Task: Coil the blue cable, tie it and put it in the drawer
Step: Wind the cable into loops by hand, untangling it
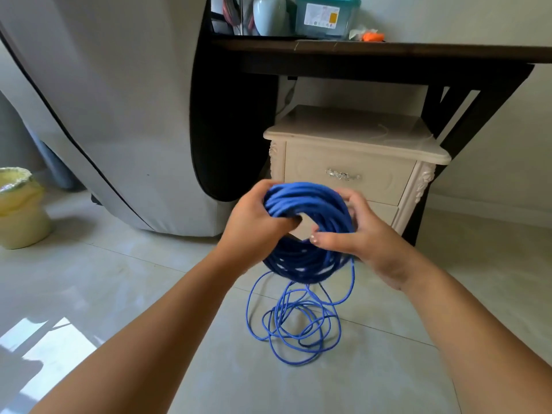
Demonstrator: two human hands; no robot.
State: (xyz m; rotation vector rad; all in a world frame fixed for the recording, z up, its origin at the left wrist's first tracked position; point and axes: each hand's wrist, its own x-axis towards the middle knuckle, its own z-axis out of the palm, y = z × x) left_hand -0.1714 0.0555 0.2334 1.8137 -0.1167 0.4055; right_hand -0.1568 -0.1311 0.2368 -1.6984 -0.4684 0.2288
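Both hands grip the coiled part of the blue cable [307, 201], in the air in front of the closed drawer [310, 171] of a cream nightstand [355, 135]. The left hand [257, 222] curls its fingers round the coil's left side, the right hand [355, 234] wraps the right side. The remaining cable hangs down into loose loops on the floor [119, 279]

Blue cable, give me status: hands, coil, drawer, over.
Left hand and right hand both grip the blue cable coil. Part coiled, the rest in loose loops on the floor. Drawer shut.
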